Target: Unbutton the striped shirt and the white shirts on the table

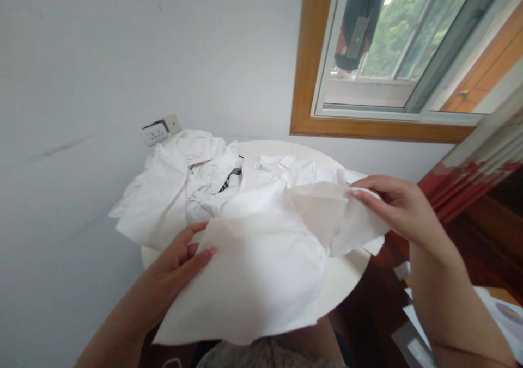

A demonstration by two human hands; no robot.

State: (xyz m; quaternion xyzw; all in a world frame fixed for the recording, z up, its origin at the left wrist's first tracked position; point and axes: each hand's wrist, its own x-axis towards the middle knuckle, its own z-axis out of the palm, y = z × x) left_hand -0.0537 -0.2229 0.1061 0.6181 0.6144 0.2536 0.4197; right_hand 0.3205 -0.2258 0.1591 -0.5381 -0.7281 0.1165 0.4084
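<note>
A white garment (pixel 253 259) lies spread over a round white table (pixel 343 281), its near edge hanging toward me. My left hand (pixel 183 256) pinches the garment's left edge, fingers closed on the cloth. My right hand (pixel 392 204) grips a raised fold of the same garment at the right, thumb and fingers pressed on it. More crumpled white clothing (pixel 180 183) with a dark printed label (pixel 227 180) is piled at the table's far left side.
A grey wall stands behind the table, with a wall socket (pixel 160 130) just above the pile. A wood-framed window (pixel 392 57) is at upper right. Red curtain fabric (pixel 469 183) and dark wooden furniture are at the right. Papers (pixel 502 313) lie at lower right.
</note>
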